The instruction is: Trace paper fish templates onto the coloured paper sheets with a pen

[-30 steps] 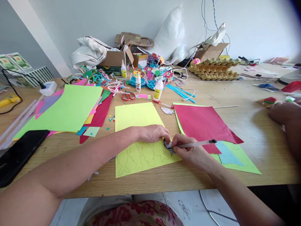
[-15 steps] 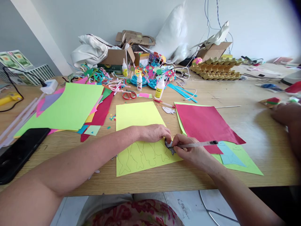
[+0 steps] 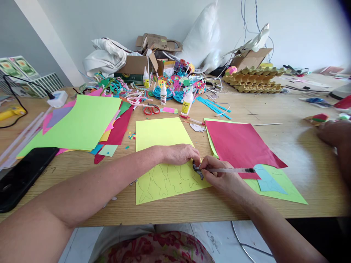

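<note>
A yellow sheet [image 3: 161, 135] lies on the table, with several fish outlines drawn along its lower part. My right hand [image 3: 219, 173] is closed round a clear pen [image 3: 233, 170], its tip at a small grey fish-shaped cutout [image 3: 201, 175] on the sheet's right edge. Bent fingers of my left hand [image 3: 186, 155] press on the cutout's upper left side, and that forearm crosses the sheet. Right of the hands, a red sheet [image 3: 238, 140] and a light blue piece [image 3: 270, 179] rest on a green sheet [image 3: 290, 193].
Coloured papers [image 3: 87, 120] and a black phone [image 3: 26, 179] lie at the left. Behind are red-handled scissors [image 3: 151, 109], a glue bottle [image 3: 187, 102], a red pen [image 3: 192, 119] and egg trays [image 3: 252, 80]. Another person's hand [image 3: 336, 135] is at the right edge.
The clear pen has tilted slightly, its back end now a little lower and nearer the light blue piece. Both hands remain at the fish cutout. The whole view has shifted very slightly.
</note>
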{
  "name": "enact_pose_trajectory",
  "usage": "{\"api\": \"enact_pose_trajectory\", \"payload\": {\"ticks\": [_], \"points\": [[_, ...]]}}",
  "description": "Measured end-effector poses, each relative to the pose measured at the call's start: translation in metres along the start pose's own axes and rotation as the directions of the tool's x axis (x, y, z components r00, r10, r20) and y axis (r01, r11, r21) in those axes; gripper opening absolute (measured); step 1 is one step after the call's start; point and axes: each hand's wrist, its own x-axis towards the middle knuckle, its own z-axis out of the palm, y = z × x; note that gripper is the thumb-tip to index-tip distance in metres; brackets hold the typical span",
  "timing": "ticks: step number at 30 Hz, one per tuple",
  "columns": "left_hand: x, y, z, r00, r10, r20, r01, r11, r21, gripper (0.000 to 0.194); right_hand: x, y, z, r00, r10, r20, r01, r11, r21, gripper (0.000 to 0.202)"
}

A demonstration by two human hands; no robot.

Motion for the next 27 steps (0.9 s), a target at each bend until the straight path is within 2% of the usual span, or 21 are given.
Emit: {"api": "enact_pose_trajectory", "payload": {"ticks": [12, 27], "points": [[-0.0013, 0.0006, -0.001, 1.0, 0.014, -0.002, -0.014, 1.0, -0.024, 0.037, 0.0005, -0.0037, 0.0044, 0.999, 0.034, -0.037, -0.034, 0.999, 0.008, 0.009], [-0.0024, 0.0004, -0.0015, 1.0, 0.004, 0.009, -0.004, 0.999, -0.031, 0.038, 0.0034, 0.0047, 0.0077, 0.995, 0.072, -0.063, -0.068, 0.996, 0.064, 0.006]]}}
